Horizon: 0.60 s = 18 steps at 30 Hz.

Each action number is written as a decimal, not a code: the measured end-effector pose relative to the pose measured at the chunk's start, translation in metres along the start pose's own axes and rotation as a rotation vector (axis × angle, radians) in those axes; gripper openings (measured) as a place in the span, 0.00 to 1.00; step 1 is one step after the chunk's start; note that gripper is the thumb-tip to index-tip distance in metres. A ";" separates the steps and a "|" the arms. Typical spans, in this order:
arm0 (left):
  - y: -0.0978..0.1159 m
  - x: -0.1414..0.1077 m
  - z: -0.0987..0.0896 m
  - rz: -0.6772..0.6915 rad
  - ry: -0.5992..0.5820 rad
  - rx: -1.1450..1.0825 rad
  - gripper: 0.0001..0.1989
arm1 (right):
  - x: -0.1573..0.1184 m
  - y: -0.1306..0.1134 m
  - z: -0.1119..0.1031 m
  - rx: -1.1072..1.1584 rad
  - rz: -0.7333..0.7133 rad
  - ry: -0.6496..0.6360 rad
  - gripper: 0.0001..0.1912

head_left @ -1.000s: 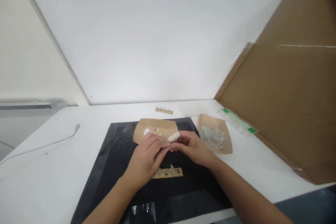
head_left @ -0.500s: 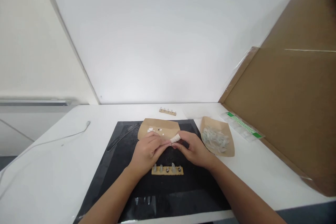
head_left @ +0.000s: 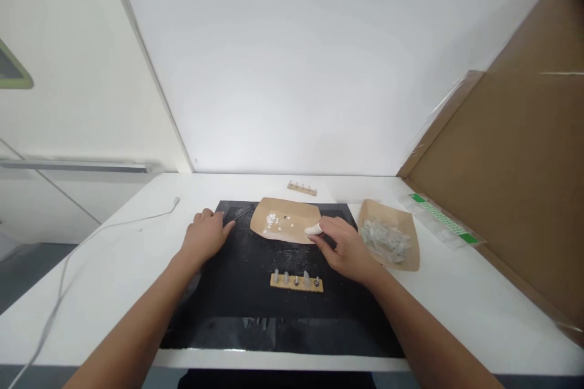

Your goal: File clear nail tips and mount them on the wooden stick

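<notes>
My left hand (head_left: 204,236) is over the left edge of the black mat (head_left: 246,304), its fingers around the near end of the dark tweezers (head_left: 243,212). My right hand (head_left: 345,249) is at the right end of a brown paper tray (head_left: 296,213), its index finger wrapped in white. Whether something tiny sits between its thumb and index finger cannot be made out. Small white pieces (head_left: 272,219) lie in the tray. Nearer me, a wooden strip (head_left: 288,282) carries several upright pegs, some with translucent nail-shaped tips.
A second brown paper (head_left: 413,243) holds a pile of translucent tips (head_left: 385,240) at the right. Behind are a small peg strip (head_left: 302,188) and a clear package with green labels (head_left: 442,219). Cardboard (head_left: 515,182) stands at the right; a white cable (head_left: 137,219) lies left.
My left hand has left my right hand and moved left to the tweezers. My right hand stays near the tray's right end. The view has shifted, so the scene sits further right.
</notes>
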<state>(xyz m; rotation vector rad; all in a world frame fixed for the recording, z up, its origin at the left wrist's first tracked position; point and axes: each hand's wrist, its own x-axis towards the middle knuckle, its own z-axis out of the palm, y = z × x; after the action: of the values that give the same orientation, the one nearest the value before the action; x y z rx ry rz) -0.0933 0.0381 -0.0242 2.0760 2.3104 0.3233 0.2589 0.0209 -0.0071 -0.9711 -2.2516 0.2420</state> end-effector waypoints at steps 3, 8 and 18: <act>0.000 -0.003 0.008 -0.003 -0.040 0.027 0.21 | 0.000 0.002 0.002 0.004 0.007 0.029 0.11; 0.002 0.006 0.007 -0.015 -0.083 -0.018 0.14 | 0.000 0.008 0.004 0.002 0.036 0.068 0.12; -0.006 0.041 -0.028 -0.045 -0.143 -0.268 0.16 | 0.001 0.004 0.009 -0.010 0.086 0.087 0.14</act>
<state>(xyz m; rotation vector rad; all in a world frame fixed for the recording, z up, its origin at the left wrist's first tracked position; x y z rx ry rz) -0.1078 0.0743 0.0069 1.8549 2.0981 0.4405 0.2548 0.0253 -0.0144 -1.0645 -2.1365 0.2223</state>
